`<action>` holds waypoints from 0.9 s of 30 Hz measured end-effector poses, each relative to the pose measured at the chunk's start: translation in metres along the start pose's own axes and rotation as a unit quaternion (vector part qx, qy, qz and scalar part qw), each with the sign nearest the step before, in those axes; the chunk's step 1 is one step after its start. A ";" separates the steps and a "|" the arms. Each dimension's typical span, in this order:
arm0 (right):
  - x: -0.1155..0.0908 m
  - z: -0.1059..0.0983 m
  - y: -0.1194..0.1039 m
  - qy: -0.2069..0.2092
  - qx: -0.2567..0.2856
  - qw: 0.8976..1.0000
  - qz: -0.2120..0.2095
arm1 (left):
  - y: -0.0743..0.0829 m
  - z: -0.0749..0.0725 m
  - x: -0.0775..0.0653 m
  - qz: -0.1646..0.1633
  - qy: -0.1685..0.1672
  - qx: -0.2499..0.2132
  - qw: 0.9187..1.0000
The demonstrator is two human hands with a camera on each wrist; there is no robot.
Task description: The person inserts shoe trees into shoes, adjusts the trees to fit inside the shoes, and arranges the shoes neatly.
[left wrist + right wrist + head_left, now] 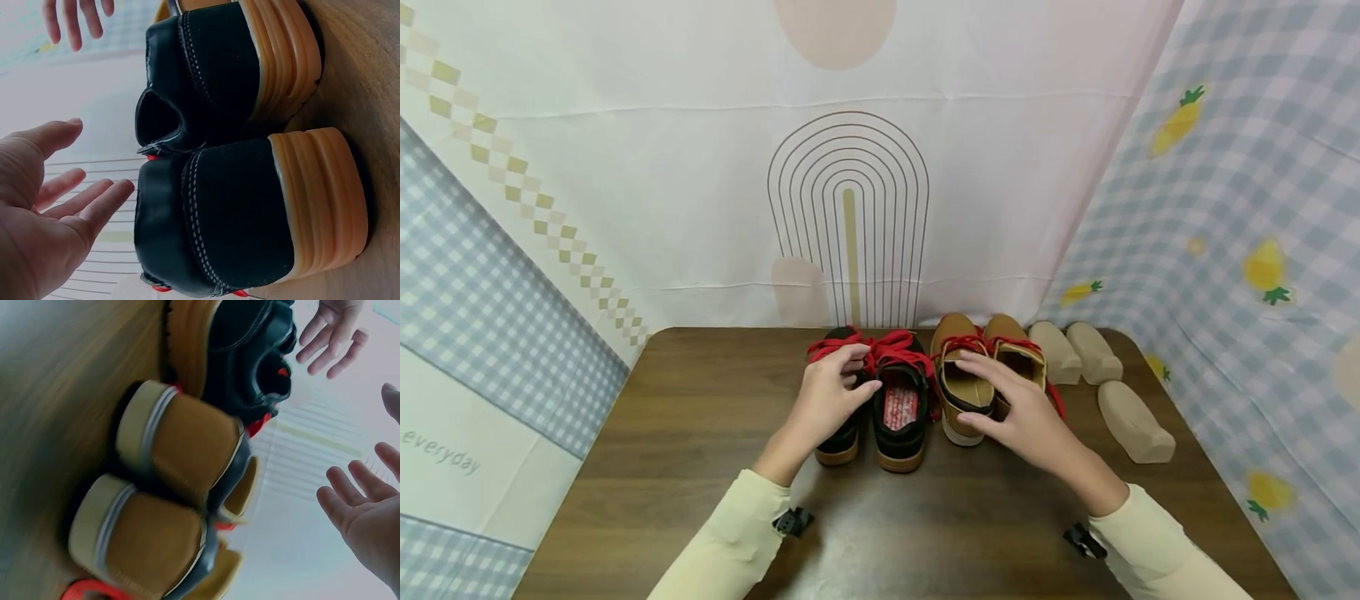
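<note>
A pair of black shoes with red laces (901, 346) and gum-coloured soles stands side by side, heels toward me. Above the left black shoe (837, 443) is my left hand (826, 393), fingers loosely bent and holding nothing; the left wrist view shows it apart from the black heels (240, 219). To the right stands a pair of tan shoes (953, 417), also red-laced. My right hand (1026, 414) hovers over them, partly hiding the right one. In the right wrist view its fingers (369, 481) are spread, away from the tan heels (156, 540).
Two beige foot-shaped blocks (1093, 352) stand beside the tan shoes at the back right, and a third beige block (1135, 421) lies nearer. The wooden table (700, 433) meets a patterned cloth (715, 200) at its back edge. Cloth also hangs on both sides.
</note>
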State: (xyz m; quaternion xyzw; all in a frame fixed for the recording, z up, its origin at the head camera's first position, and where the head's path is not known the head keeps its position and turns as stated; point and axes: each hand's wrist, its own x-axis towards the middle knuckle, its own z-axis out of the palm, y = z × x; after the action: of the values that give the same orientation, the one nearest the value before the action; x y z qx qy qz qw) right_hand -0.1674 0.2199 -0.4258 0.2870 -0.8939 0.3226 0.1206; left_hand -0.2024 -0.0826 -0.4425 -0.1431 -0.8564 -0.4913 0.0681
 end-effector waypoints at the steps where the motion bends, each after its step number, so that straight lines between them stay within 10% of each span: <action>1: -0.002 -0.002 0.003 0.000 0.002 1.000 0.007 | 0.000 0.001 0.001 0.000 -0.003 -0.004 1.000; 27: -0.060 -0.030 0.087 0.045 -0.009 0.998 0.040 | -0.002 0.019 0.020 -0.028 -0.042 0.076 0.996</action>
State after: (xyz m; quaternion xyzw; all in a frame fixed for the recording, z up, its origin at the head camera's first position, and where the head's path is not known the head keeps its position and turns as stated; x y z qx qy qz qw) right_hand -0.1698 0.3201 -0.4710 0.2346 -0.9012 0.3318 0.1506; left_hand -0.2218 -0.0636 -0.4486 -0.1341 -0.8968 -0.4205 0.0291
